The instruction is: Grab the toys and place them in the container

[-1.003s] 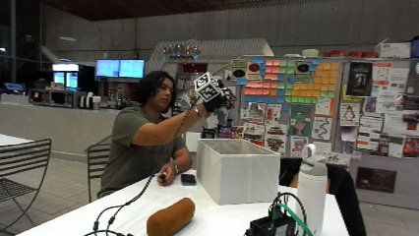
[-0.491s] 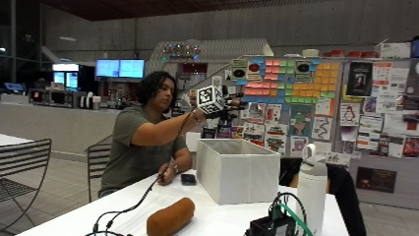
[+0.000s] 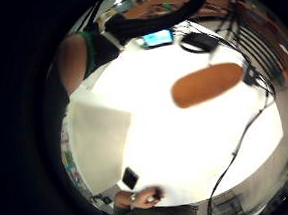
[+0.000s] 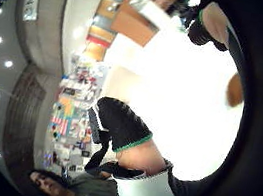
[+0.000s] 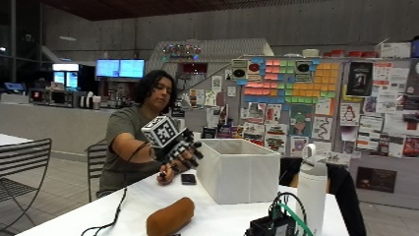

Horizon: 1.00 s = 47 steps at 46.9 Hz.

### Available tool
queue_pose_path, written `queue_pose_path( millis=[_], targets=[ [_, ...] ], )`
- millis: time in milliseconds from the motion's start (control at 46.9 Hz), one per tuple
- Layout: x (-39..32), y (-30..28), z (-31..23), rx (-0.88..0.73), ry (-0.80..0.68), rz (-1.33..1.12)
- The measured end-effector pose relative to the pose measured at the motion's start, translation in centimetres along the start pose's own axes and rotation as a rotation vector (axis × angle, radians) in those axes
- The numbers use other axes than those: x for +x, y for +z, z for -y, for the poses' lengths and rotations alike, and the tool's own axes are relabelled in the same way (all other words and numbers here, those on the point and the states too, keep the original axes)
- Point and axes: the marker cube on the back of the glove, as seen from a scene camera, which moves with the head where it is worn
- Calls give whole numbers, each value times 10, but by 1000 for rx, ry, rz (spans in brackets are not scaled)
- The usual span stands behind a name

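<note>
Still 1 brown toy point(image 5: 171, 222) lying on the white table point(image 5: 216, 219), near the white container point(image 5: 240, 169) but outside it. Gloved right hand point(image 5: 184, 153) raised beside the container, fingers relaxed, holding nothing. Contents of container hidden, so progress unclear.

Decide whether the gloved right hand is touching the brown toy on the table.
Apart. In the outside view the gloved right hand is raised beside the white container, well above the brown toy.

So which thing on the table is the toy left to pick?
The brown oblong toy, lying at the table's near end; the white container and white bottle stand upright.
</note>
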Motion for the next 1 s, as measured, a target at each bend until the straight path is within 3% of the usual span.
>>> queue_pose_path(
  millis=[149, 277, 405, 661, 853, 1003],
  targets=[
    [76, 31, 22, -1, 33, -261],
    [112, 60, 40, -142, -135, -568],
    [131, 86, 56, -133, -254, -717],
    [126, 115, 65, 252, -338, -619],
    [89, 113, 32, 237, -404, -500],
    [-1, 89, -53, 245, -550, -83]
  ],
)
